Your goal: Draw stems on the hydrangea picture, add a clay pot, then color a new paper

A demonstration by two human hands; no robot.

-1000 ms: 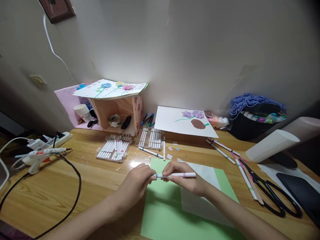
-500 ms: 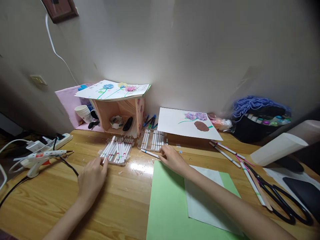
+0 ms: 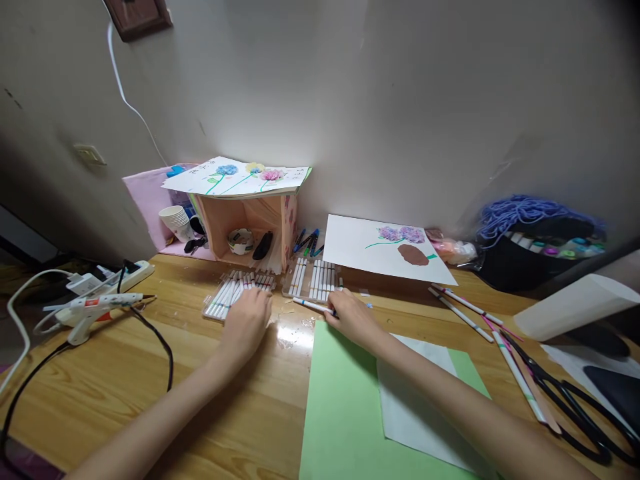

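My left hand (image 3: 249,319) rests over the right part of a clear tray of white markers (image 3: 226,293), its fingers bent down and their tips hidden. Near the top edge of a green sheet (image 3: 340,407), my right hand (image 3: 353,319) is closed on the right end of a white marker (image 3: 311,305), which lies level just above the sheet's corner. Behind that marker a second clear case holds several white markers (image 3: 323,279) in two groups. A pale cloth or thin paper (image 3: 405,407) lies on the green sheet under my right forearm.
A glue gun (image 3: 95,305) and power strip (image 3: 135,277) sit at the left, with cords. A pink box (image 3: 291,220) stands behind, drawings on top. A flower drawing (image 3: 355,247) leans at the wall. Scissors (image 3: 565,393), loose markers (image 3: 517,377) and a paper roll (image 3: 575,307) lie right.
My left hand has moved right along the tray, from its lower left to its right part. My right hand stays at the loose marker. The view has shifted slightly.
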